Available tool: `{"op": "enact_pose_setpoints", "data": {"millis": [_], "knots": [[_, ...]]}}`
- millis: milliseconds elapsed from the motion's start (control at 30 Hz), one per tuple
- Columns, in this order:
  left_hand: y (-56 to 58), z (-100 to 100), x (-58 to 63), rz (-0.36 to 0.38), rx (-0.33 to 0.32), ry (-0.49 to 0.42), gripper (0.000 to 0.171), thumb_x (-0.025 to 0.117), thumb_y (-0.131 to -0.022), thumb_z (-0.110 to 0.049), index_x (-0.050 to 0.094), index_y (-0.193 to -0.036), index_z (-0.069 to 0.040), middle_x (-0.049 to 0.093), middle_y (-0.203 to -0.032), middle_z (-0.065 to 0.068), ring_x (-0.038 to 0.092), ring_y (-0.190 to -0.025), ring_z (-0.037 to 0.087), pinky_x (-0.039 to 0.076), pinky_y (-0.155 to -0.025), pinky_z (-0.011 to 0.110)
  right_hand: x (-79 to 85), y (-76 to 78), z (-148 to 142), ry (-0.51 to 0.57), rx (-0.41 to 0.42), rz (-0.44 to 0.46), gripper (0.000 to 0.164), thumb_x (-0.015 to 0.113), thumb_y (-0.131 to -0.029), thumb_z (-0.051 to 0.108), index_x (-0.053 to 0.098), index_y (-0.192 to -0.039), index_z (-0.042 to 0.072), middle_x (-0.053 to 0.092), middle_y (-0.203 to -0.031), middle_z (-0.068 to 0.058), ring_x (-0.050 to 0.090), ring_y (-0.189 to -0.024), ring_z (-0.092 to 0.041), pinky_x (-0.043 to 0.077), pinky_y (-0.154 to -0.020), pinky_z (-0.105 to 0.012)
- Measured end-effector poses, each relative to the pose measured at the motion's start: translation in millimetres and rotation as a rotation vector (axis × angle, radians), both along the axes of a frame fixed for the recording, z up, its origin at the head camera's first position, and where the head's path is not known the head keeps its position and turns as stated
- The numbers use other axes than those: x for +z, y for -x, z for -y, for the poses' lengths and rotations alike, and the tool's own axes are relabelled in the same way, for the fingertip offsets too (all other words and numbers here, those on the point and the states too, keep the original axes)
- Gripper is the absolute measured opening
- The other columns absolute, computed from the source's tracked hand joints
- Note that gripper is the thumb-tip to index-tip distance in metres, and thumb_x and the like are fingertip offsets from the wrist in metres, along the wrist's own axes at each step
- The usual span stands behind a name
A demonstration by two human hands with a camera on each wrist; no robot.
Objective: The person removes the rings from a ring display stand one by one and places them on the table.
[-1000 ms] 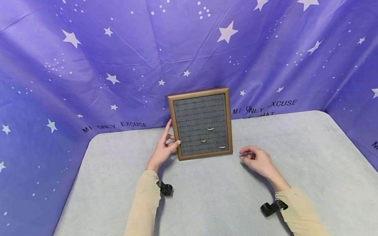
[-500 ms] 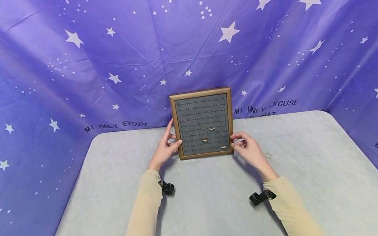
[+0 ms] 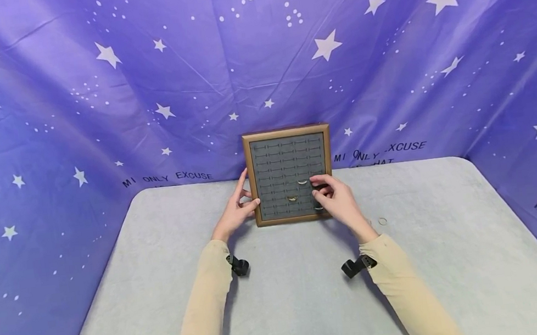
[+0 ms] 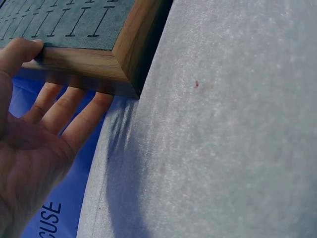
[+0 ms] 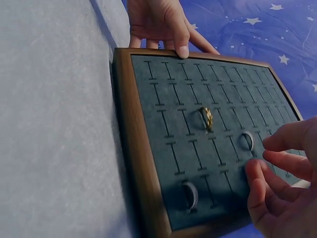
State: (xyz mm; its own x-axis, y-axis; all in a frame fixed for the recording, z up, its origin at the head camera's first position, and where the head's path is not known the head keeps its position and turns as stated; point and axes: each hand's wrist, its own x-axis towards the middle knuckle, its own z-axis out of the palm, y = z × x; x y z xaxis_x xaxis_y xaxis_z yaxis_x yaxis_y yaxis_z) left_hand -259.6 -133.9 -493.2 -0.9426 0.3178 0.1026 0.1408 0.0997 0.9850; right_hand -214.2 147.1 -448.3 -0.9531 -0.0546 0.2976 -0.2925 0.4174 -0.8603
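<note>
A wood-framed ring display board (image 3: 272,158) with dark grey slotted padding stands near the table's far edge. My left hand (image 3: 236,215) steadies its left side, thumb on the front of the frame and fingers behind. Over the board's lower right part, my right hand (image 3: 339,201) has thumb and fingertips drawn together in a pinch on a small ring, largely hidden by the fingers. Seated in slots are a gold ring (image 5: 208,120), a silver ring (image 5: 249,141) right beside the right fingertips, and another silver ring (image 5: 190,195) near the frame's edge.
On the pale table (image 3: 283,298), a thin loose ring (image 3: 382,221) lies right of the board, with part of another showing beside the right wrist. A purple star-printed curtain (image 3: 190,88) hangs close behind the board.
My right hand has moved up and left from the table beside the board to the board's lower right face, uncovering a loose ring. The left hand keeps its place on the frame.
</note>
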Motion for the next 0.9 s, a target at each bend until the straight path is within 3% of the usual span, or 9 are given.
{"op": "enact_pose_setpoints", "data": {"millis": [467,733,900], "knots": [[1.7,-0.5,-0.2,0.021,-0.014,-0.005,0.088,0.061,-0.094,-0.003,0.009,-0.156,-0.037,0.044,-0.107,0.015,0.062,-0.072,0.021,0.058,-0.068,0.039,3.3,8.1,11.5,-0.067,-0.047,-0.049,0.027,0.068,-0.083,-0.003,0.067,-0.109,-0.003,0.061,-0.095,-0.017,0.059,-0.077,-0.026,0.049,-0.072,-0.03],[-0.6,-1.3,0.0,0.012,0.01,0.007,0.087,0.061,-0.094,-0.001,0.012,-0.154,-0.042,0.043,-0.107,0.015,0.062,-0.074,0.017,0.057,-0.065,0.033,-1.7,7.9,21.5,-0.105,-0.097,-0.098,0.025,0.07,-0.081,-0.001,0.07,-0.106,0.001,0.054,-0.094,-0.015,0.056,-0.072,-0.023,0.045,-0.07,-0.033],[-0.6,-1.2,-0.6,0.02,0.008,0.008,0.087,0.061,-0.094,-0.002,0.013,-0.154,-0.044,0.044,-0.108,0.015,0.062,-0.073,0.018,0.057,-0.067,0.036,-1.2,7.1,29.3,-0.084,-0.167,-0.078,0.019,0.071,-0.081,0.004,0.071,-0.1,0.004,0.05,-0.091,-0.012,0.051,-0.072,-0.023,0.039,-0.069,-0.034]]}}
